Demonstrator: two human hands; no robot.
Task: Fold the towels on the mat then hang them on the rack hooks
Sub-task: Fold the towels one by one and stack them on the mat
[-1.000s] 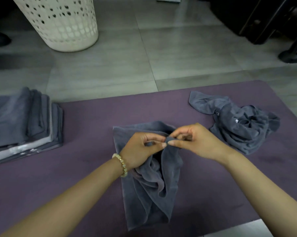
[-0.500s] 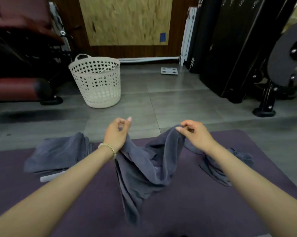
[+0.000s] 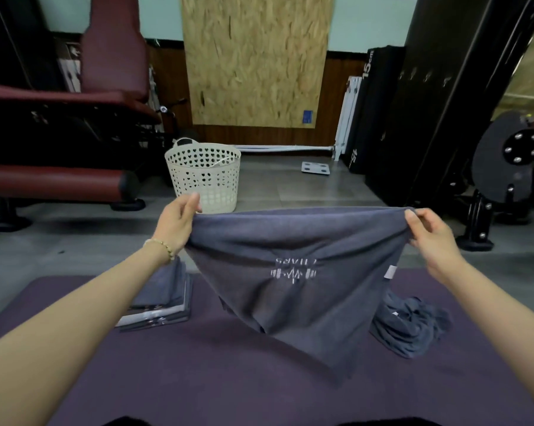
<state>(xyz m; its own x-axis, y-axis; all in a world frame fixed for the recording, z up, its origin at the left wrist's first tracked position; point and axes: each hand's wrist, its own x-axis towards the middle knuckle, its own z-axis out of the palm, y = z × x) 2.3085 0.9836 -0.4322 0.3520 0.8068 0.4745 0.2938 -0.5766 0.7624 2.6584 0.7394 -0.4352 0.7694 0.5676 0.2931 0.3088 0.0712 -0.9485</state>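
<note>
Holding a grey towel (image 3: 290,272) stretched above the mat (image 3: 198,379), left hand (image 3: 175,224) and right hand (image 3: 431,238) each pinch a top corner. Folded stack (image 3: 161,302) lies left; one crumpled towel (image 3: 410,324) remains right. Nothing hung yet.

White print reading "15cm" runs up the edge of the upright black folded mat (image 3: 379,112), "15" shows again near its foot, and the inverted white lettering on the grey towel (image 3: 290,241) is too blurred to read.
</note>
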